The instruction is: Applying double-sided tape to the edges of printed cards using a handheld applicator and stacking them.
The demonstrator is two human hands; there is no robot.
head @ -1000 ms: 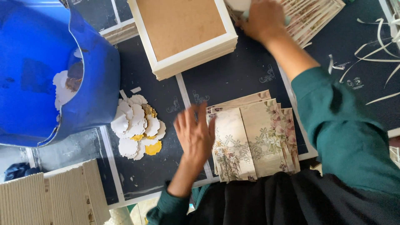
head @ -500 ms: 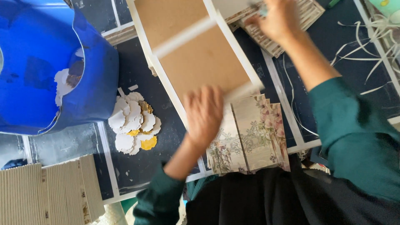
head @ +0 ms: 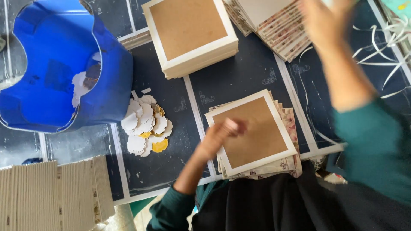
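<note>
My left hand (head: 220, 134) lies with curled fingers on the left edge of a brown board with a white border (head: 257, 132). The board rests flat on a stack of floral printed sheets (head: 289, 164) in front of me. My right hand (head: 325, 21) is blurred at the top right, over a fanned pile of printed sheets (head: 282, 32). Its grip is too blurred to read. A stack of the same white-bordered brown boards (head: 188, 30) stands at the top middle.
A blue plastic tub (head: 51, 64) sits at the left with paper cutouts inside. White and yellow scalloped cutouts (head: 145, 126) lie beside it. Corrugated card pieces (head: 51, 194) fill the lower left. Loose white paper strips (head: 385, 47) lie at the right on the dark mat (head: 244, 72).
My left hand has brought a brown board down from the stack and laid it on the floral sheets. My right hand stays up at the printed pile.
</note>
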